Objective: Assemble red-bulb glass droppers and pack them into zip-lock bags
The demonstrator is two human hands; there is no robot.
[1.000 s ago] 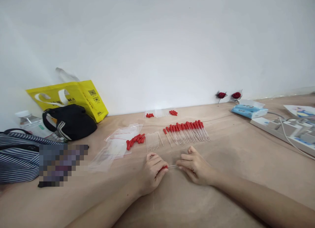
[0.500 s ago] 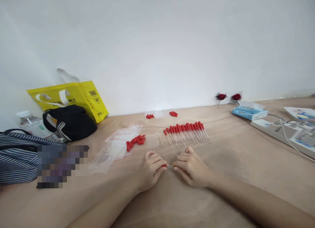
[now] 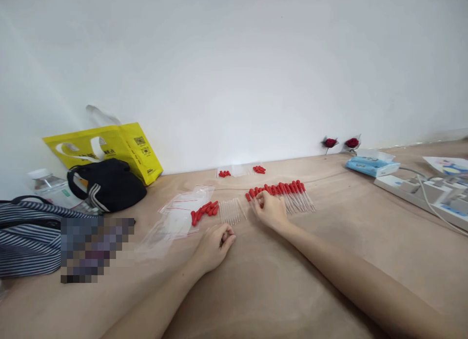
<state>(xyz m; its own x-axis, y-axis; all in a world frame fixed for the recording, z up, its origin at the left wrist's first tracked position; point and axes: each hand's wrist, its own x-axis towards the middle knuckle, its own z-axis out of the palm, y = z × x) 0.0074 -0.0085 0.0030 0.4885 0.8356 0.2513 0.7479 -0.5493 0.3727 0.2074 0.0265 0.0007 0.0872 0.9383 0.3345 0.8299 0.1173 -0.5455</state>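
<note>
My right hand (image 3: 269, 209) is at the left end of a row of glass droppers with red rubber bulbs (image 3: 292, 189). Its fingers are pinched at a dropper (image 3: 252, 193); they and the neighbouring droppers partly hide its tube. My left hand (image 3: 215, 246) rests on the table with its fingers curled in and the thumb close to them; nothing shows in it. Just beyond it lie several bare glass tubes (image 3: 229, 212) side by side. A pile of loose red rubber bulbs (image 3: 204, 211) sits to their left, partly on clear zip bags (image 3: 179, 222).
Near the wall lies another clear bag with red bulbs (image 3: 259, 169). On the left are a yellow bag (image 3: 139, 151), a black pouch (image 3: 109, 185), a bottle (image 3: 51, 188) and a striped bag (image 3: 29, 236). A tissue pack (image 3: 371, 167) and a power strip (image 3: 438, 197) are on the right.
My right hand has moved away from my left, forward to the dropper row, with the dropper. My left hand has let go of the red bulb and drawn slightly left.
</note>
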